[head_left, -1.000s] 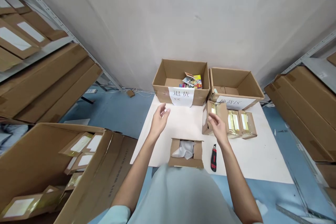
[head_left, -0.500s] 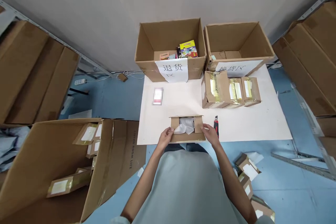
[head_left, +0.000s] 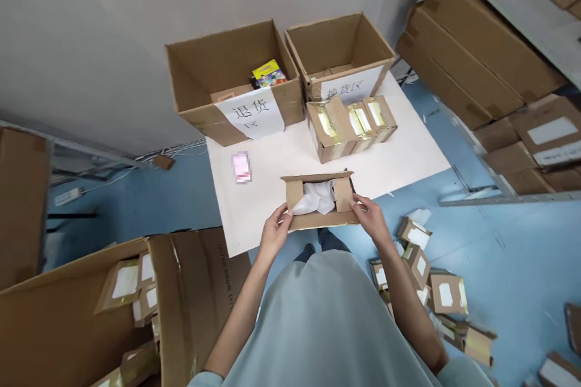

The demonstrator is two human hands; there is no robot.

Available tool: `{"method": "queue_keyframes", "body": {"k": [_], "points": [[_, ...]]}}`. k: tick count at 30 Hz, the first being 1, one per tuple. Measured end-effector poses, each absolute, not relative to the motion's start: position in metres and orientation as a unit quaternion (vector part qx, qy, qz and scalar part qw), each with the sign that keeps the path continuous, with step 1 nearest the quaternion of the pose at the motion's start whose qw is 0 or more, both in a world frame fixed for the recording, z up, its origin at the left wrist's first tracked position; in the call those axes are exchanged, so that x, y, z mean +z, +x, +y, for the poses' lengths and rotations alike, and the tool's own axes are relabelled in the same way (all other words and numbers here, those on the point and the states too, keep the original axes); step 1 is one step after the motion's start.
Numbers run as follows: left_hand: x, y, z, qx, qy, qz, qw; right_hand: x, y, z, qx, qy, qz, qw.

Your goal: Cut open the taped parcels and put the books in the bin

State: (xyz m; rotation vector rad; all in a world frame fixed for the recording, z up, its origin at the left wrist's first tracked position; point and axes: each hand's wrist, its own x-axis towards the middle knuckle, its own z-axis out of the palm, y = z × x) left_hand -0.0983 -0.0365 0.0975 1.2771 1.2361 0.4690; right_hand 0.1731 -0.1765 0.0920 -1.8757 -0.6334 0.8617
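Observation:
Between my two hands is a small cardboard box (head_left: 313,219) with its top open, held at the table's near edge. Crumpled white wrapping (head_left: 316,198) fills its middle, and what lies under it is hidden. My left hand (head_left: 276,227) grips the box's left end, thumb at the rim. At the right end, my right hand (head_left: 370,214) pinches the side near the flap. The utility knife is mostly hidden behind the box's right end. A small blurred card-like item (head_left: 242,167) lies on the white table (head_left: 258,211) to the left.
Two large open cartons with paper signs, the left carton (head_left: 195,97) and right carton (head_left: 297,42), stand at the back. Several taped boxes (head_left: 333,133) sit before them. A big carton (head_left: 190,302) is at lower left. Loose boxes (head_left: 447,293) litter the floor at right, near a shelf (head_left: 512,199).
The view has swung to the right and tilted. The open box has come up slightly in my hands and now covers most of the utility knife.

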Motion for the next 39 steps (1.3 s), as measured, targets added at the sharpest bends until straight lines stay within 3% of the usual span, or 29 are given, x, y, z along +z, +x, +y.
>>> {"method": "queue_keyframes", "body": {"k": [7,20,27,32,35,39], "points": [[0.082,-0.075,-0.088,0.148,0.608,0.440,0.644,0.112,0.122,-0.310,0.284,-0.823,-0.148,0.469],[0.076,-0.011,-0.187,-0.050,0.709,0.273,0.648,0.088,0.062,-0.486,0.204,-0.828,0.089,0.515],[0.092,0.091,-0.248,-0.118,0.755,0.189,0.616,0.087,0.096,-0.554,0.142,-0.790,0.172,0.571],[0.103,0.185,-0.343,-0.176,0.777,0.057,0.602,0.088,0.112,-0.645,0.034,-0.763,0.279,0.582],[0.109,0.222,-0.416,-0.232,0.764,-0.026,0.601,0.091,0.107,-0.708,-0.042,-0.752,0.340,0.563],[0.114,0.242,-0.492,-0.303,0.745,-0.107,0.584,0.093,0.099,-0.771,-0.163,-0.771,0.418,0.451]]}}
